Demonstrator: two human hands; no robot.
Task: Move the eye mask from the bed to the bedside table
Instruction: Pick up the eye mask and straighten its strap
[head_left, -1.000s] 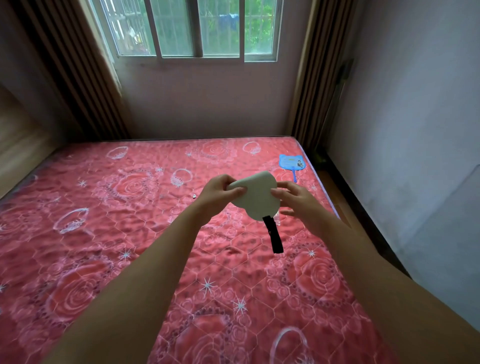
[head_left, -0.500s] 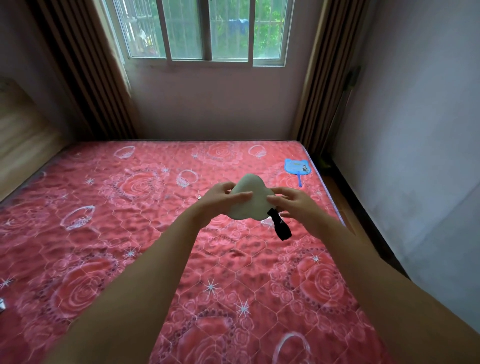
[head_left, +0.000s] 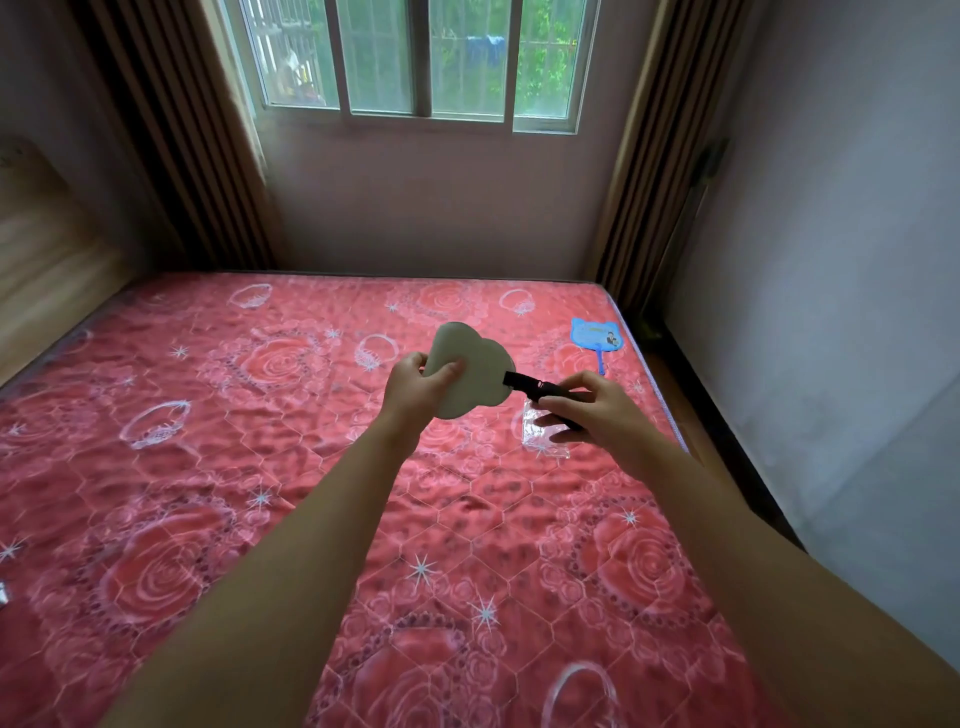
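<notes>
The eye mask (head_left: 480, 371) is a pale, cloud-shaped pad with a black strap (head_left: 540, 391) running off its right side. It is held up in the air over the red rose-patterned bed (head_left: 260, 493). My left hand (head_left: 418, 384) grips the pad's left edge, thumb across its front. My right hand (head_left: 592, 410) is closed on the black strap, pulling it out sideways to the right. No bedside table is in view.
A clear plastic bag (head_left: 543, 434) lies on the bed under my right hand. A blue hand fan (head_left: 597, 335) lies near the bed's far right corner. A wooden headboard (head_left: 47, 260) is on the left; a floor gap and wall run along the right.
The mask has turned so its strap points right instead of hanging down. My right hand slid from the pad onto the strap and moved right. The clear bag has come into sight.
</notes>
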